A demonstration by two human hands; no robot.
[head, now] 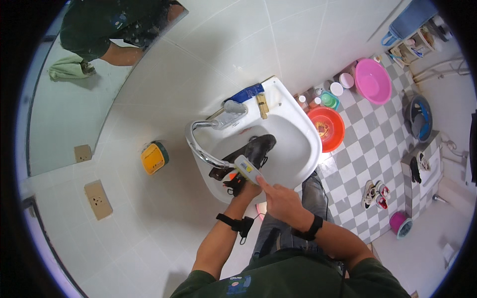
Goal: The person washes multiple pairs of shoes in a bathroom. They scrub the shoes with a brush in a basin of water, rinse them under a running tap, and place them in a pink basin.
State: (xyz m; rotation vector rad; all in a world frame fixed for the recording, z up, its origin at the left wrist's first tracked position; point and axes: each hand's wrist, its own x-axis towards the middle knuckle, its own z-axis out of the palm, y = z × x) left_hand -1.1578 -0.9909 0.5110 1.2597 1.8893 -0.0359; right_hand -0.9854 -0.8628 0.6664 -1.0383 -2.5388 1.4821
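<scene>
My right hand [285,203] grips a white-backed scrub brush [248,169], its index finger laid along the back. The brush lies over a black shoe [261,147] in the white washbasin [315,149]. My left hand [249,192] is at the shoe's opening, its fingers hidden inside or behind the shoe, so its grip cannot be told. Beneath that shoe is another dark shoe or shoe part [229,158] with its toe end hidden. The spout of a chrome faucet [203,151] arches over the basin, its tip right beside the brush head. An orange patch shows near the shoe's opening.
On the basin's back ledge lie a blue packet [246,93] and a beige tube [262,106]. A red basin [328,128], a pink basin [372,81] and several tubs stand on the checkered floor, with sneakers [369,194] farther off. A yellow box [152,158] hangs on the wall.
</scene>
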